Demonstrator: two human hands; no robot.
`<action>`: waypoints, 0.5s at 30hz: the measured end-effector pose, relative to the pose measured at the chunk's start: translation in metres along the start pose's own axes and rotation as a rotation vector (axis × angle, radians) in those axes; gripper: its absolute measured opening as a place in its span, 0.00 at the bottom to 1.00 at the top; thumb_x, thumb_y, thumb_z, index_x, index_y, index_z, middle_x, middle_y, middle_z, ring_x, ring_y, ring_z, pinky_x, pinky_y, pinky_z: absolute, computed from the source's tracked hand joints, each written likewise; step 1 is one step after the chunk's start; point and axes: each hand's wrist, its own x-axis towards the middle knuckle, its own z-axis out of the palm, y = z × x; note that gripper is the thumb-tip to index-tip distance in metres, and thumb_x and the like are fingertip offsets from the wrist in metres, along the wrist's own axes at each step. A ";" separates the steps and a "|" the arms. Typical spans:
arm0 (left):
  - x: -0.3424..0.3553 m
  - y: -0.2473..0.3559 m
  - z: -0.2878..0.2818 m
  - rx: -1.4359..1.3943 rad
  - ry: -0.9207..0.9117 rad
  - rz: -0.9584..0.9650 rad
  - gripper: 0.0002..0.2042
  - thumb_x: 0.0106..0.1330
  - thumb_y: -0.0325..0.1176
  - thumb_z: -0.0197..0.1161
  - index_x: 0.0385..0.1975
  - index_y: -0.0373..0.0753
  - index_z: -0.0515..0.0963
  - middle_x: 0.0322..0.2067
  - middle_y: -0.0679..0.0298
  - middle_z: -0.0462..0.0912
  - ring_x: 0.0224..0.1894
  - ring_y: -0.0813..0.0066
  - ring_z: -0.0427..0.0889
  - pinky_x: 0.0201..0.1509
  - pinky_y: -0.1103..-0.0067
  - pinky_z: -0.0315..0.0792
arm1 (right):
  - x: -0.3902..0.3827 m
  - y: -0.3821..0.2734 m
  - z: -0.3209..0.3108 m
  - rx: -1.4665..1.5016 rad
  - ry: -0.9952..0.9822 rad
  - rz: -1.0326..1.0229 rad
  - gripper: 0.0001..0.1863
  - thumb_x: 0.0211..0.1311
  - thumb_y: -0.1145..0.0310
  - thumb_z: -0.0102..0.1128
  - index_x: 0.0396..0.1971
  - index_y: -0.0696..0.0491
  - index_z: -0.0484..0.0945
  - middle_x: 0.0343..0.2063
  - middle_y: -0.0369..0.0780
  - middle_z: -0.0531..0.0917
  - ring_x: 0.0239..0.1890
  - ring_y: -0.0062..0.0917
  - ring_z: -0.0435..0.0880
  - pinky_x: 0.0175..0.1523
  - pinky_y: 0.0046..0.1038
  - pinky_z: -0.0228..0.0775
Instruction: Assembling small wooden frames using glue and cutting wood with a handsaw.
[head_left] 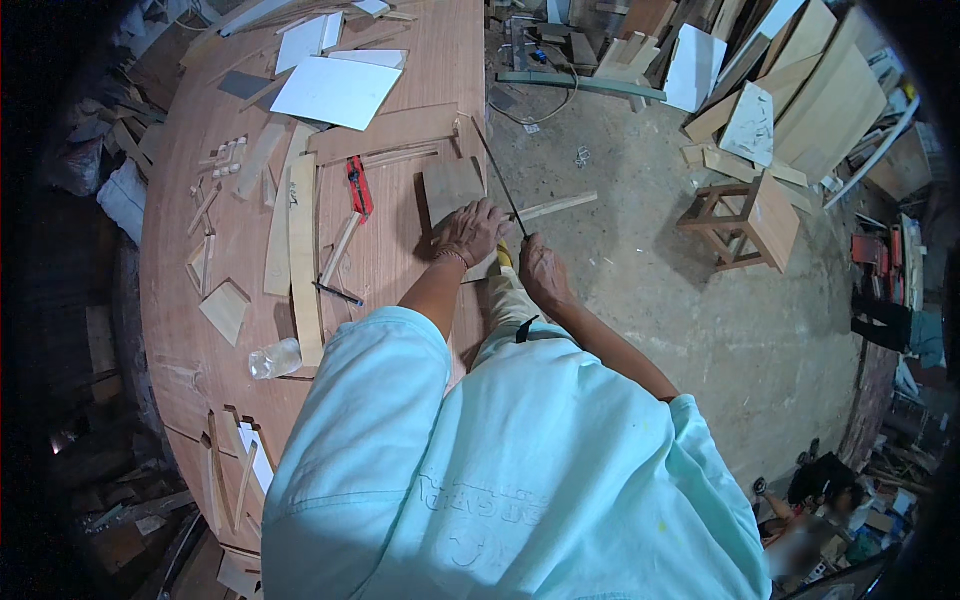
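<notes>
At the table's right edge, my left hand [475, 230] is closed and presses down over a square wooden block [452, 185] and the near end of a narrow wood strip [560, 206]. That strip juts out past the edge to the right. My right hand [543, 270] is wrapped round the grip of a saw [495, 165], whose long, thin dark blade shows edge-on. The blade slants up and left across the strip, close to my left fingers. My left hand hides the strip's held end, and the saw's grip is mostly covered.
On the wooden table [390, 270] lie a red tool [359, 188], long pale boards [302, 250], white panels [337, 92], small wood pieces and a clear jar [274, 359]. A wooden stool [750, 225] stands on the floor at right. Boards [830, 90] lean behind it; a person [805, 530] is at lower right.
</notes>
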 end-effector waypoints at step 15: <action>0.002 -0.002 -0.005 0.020 -0.072 0.003 0.12 0.54 0.40 0.47 0.27 0.37 0.67 0.29 0.57 0.67 0.35 0.64 0.69 0.36 0.72 0.64 | 0.035 -0.005 0.014 -0.026 0.212 -0.323 0.05 0.48 0.73 0.41 0.20 0.59 0.63 0.14 0.49 0.72 0.20 0.40 0.73 0.23 0.37 0.63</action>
